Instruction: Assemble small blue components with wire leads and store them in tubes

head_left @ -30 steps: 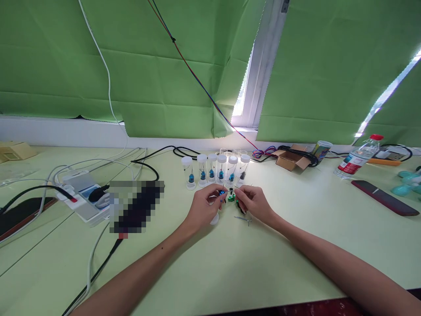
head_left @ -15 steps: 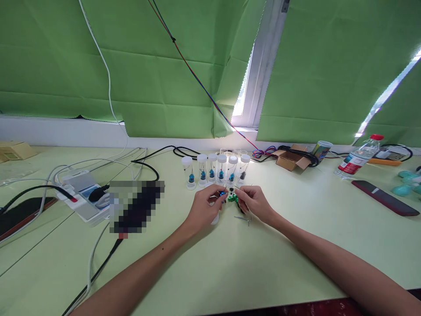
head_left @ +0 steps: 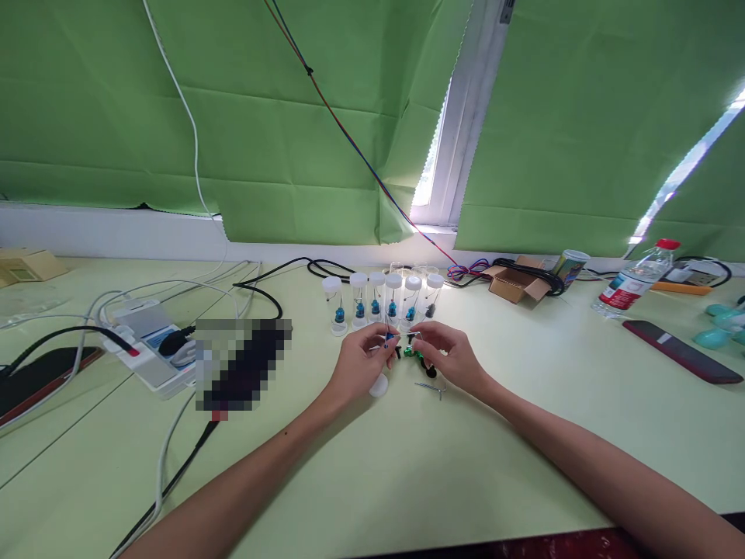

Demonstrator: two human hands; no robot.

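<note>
My left hand (head_left: 362,361) is closed, fingertips pinching a small blue part (head_left: 389,337). Across from it, my right hand (head_left: 447,351) pinches a thin metal rod (head_left: 410,334) that reaches toward the blue part; whether the two touch is too small to tell. Below the fingers lie small green parts (head_left: 409,352) and a round black piece (head_left: 431,372), partly hidden by my right hand. A white round cap (head_left: 379,386) rests beside my left hand. Thin metal pieces (head_left: 429,388) lie on the table just in front of my right hand.
Behind my hands stands a row of clear tubes (head_left: 359,299) with white lids and blue parts inside. A cardboard box (head_left: 515,283), a plastic bottle (head_left: 634,281) and a dark flat case (head_left: 680,351) are to the right. A white power strip (head_left: 152,349) and cables lie left.
My left hand has shifted slightly left with the blue part. The metal rod now shows stretched between both hands, and the black piece and white cap are more visible.
</note>
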